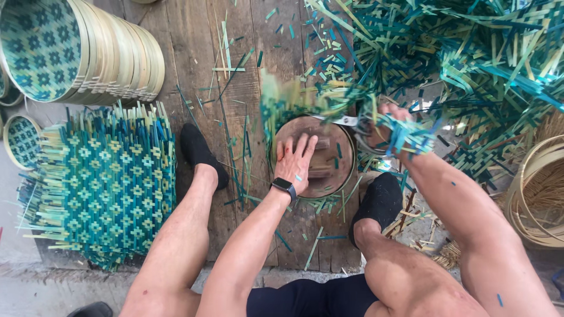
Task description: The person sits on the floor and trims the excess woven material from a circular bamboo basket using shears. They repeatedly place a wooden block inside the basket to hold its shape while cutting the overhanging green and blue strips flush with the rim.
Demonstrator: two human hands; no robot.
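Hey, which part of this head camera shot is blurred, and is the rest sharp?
Head view: the loose strip ends above the round wooden form smear with motion, as do those by the right hand; the left hand and woven mats are sharp, under soft even daylight.

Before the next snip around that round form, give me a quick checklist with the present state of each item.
1. Left hand flat on the round wooden form, pinning it: ok.
2. Left fingers apart from the scissor blades: ok.
3. Right hand gripping the scissors: cannot tell, blurred and covered by woven strips.
4. Woven mat edge sitting evenly around the form: cannot tell, motion blur.
5. Feet in black socks apart from the blades: ok.
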